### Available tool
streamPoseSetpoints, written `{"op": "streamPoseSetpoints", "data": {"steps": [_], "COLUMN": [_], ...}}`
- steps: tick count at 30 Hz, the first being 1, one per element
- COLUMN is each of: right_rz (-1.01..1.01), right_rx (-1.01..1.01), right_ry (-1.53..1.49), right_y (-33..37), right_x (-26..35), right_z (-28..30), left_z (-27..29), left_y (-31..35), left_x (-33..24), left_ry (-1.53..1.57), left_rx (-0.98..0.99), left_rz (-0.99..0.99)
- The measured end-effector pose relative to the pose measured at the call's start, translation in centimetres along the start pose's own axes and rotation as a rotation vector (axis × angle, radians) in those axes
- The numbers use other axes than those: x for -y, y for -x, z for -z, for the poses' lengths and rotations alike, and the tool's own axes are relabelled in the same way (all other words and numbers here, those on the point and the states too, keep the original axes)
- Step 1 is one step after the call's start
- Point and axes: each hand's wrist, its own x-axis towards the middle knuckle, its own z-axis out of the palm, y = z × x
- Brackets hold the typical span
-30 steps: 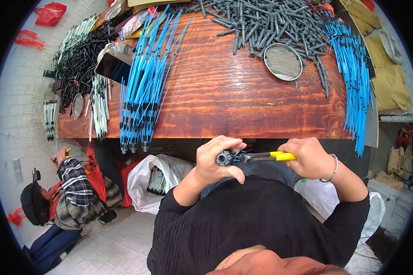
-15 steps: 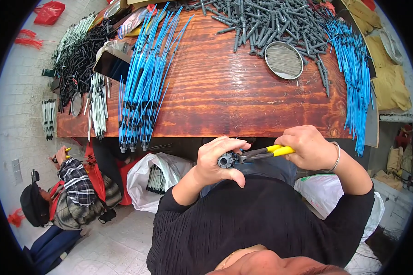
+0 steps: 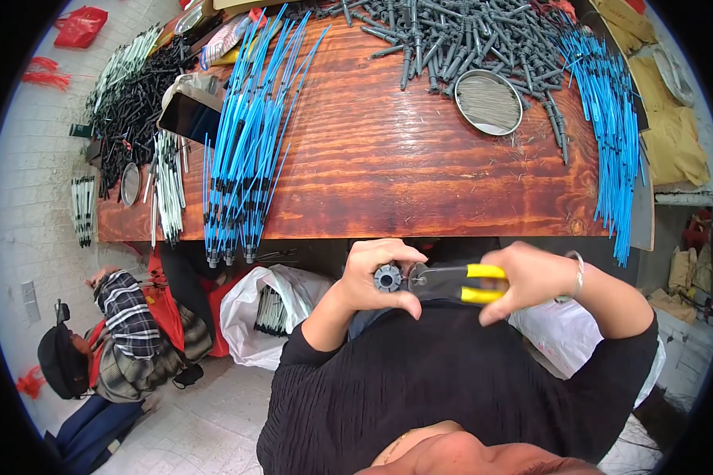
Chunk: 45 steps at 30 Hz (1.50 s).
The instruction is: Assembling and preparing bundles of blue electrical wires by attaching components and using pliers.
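The yellow-handled pliers [image 3: 455, 283] have levelled out, right hand [image 3: 531, 277] clamped on them, left hand [image 3: 376, 273] pinching the grey ribbed part [image 3: 387, 279].

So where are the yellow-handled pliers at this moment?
In the head view, the yellow-handled pliers are in the right hand, below the wooden table's near edge, nose at the small grey round part held by the left hand.

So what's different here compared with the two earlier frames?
Little: the right hand tilted the yellow-handled pliers up slightly, then levelled them again. The left hand keeps pinching the small grey toothed part at the pliers' nose. The wooden table and blue rods are unchanged.
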Motion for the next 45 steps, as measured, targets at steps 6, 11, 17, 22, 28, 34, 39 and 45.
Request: {"op": "streamPoseSetpoints", "data": {"steps": [6,11,17,22,28,34,39,45], "right_rz": [0.042,-0.024,-0.209,0.288,-0.157,0.311,-0.139,0.522], "right_rx": [0.054,-0.083,0.349,-0.505,0.613,-0.502,0.289,-0.806], "right_ry": [-0.033,-0.064,-0.506,0.490,-0.797,0.424,-0.534,0.853], "right_y": [0.2,0.2,0.7,1.4,-0.2,1.2,0.5,0.7], "right_x": [0.2,-0.8,-0.4,0.4,-3.6,-0.2,-2.3,-0.3], "right_z": [-0.3,-0.7,-0.2,-0.5,-1.3,-1.0,-0.9,-0.7], "left_z": [-0.3,0.4,-0.5,-0.1,-0.4,-0.5,-0.9,-1.1], "left_y": [0.3,0.1,-0.1,-0.5,-1.1,-0.6,-1.1,-0.3], "left_x": [0.6,1.0,1.1,0.6,0.8,1.2,0.7,1.3], "left_ry": [-0.005,0.054,0.006,-0.046,0.048,-0.014,0.050,0.023], "left_rx": [-0.021,0.024,0.038,-0.043,0.190,0.017,0.142,-0.048], "left_rz": [-0.059,-0.050,-0.081,-0.040,-0.104,-0.104,-0.109,-0.074]}}
